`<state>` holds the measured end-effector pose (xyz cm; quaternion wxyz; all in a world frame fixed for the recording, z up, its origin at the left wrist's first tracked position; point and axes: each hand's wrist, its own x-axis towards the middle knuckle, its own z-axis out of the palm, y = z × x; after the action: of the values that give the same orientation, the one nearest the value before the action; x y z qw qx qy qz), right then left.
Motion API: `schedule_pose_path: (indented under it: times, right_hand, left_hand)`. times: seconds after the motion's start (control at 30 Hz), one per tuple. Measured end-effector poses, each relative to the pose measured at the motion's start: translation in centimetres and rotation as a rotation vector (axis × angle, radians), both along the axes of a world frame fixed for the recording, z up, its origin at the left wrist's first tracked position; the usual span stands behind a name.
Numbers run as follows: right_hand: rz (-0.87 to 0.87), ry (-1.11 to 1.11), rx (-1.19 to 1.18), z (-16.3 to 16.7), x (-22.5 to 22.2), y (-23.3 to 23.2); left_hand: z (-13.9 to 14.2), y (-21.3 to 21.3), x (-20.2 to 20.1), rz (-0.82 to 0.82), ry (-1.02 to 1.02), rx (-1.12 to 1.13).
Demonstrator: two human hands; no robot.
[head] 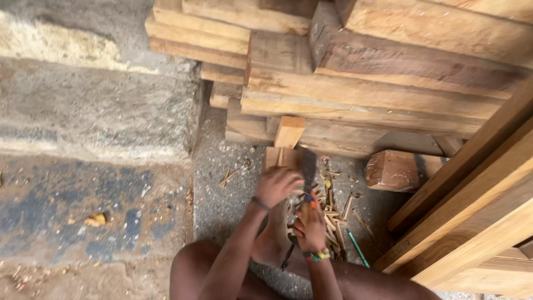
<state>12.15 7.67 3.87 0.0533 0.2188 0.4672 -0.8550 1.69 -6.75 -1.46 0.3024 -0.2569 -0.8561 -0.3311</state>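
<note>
Gripping the blade handle with my right hand fingers wrapped tight, I curl my left hand over the wood piece upright on the ground, keeping fingertips clear of the edge.

Wood chips before stacked planks

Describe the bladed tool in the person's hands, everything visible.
The bladed tool has a broad, flat, dark metal blade, dull and blurred, standing nearly upright above a scatter of wood splinters. Its handle is mostly hidden; the right hand grips it from below, while the left hand rests against the blade's side.
</note>
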Motion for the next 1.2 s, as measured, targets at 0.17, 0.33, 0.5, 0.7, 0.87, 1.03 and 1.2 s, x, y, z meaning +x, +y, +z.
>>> schedule_pose_path:
  times: [0.17,0.33,0.5,0.7,0.87,1.03,1.2]
  right_hand:
    - [-0.111,-0.102,0.228,0.9,3.0,3.2]
    - [0.026,0.007,0.546,-1.9,6.5,3.1]
    - [0.084,-0.101,0.589,-2.4,6.8,4.1]
    - [0.134,-0.028,0.733,-1.0,6.3,4.9]
    - [0.12,-0.16,0.638,-0.6,6.6,4.5]
    - [0.12,-0.119,0.654,-0.1,7.1,4.1]
    - [0.082,-0.18,0.559,0.6,7.3,3.2]
  left_hand:
    - [-1.0,-5.1,0.8,0.176,-0.131,-0.055]
    - [-1.6,-4.7,-0.3,0.106,-0.235,-0.135]
    - [-1.8,-4.1,-1.0,0.116,-0.201,-0.178]
    - [-2.0,-3.5,-1.4,0.102,-0.243,-0.061]
    - [-2.0,-3.8,-1.6,0.16,-0.246,-0.058]
    - [-2.0,-3.8,-1.5,0.191,-0.244,-0.068]
    - [-2.4,-3.0,-2.1,0.239,-0.283,-0.076]
